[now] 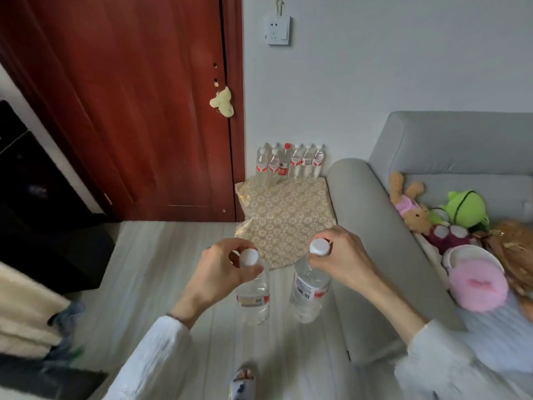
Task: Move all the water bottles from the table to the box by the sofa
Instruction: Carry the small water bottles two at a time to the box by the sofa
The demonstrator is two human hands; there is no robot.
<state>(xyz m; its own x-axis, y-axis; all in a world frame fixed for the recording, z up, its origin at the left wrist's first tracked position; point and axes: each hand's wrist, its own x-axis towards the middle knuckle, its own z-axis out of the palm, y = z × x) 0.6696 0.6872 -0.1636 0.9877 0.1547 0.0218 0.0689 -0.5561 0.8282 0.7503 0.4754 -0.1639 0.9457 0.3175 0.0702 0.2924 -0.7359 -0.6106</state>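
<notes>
Bottles: one hung from each hand by neck, left hand [222, 267] pinching left bottle [253, 295], right hand [340, 259] pinching right bottle [310, 293], over floor, box [285, 215] at 12 o'clock. Risk: neck-only pinch slipping, bottle dropping short.

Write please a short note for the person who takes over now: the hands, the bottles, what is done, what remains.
Left hand grips one water bottle by the neck; right hand grips a second bottle the same way.
Both hang above the floor beside the sofa.
Done: a row of bottles already stands against the wall, behind the patterned cloth.
Left: set these two down there. The table is out of view, so check for more.
</notes>
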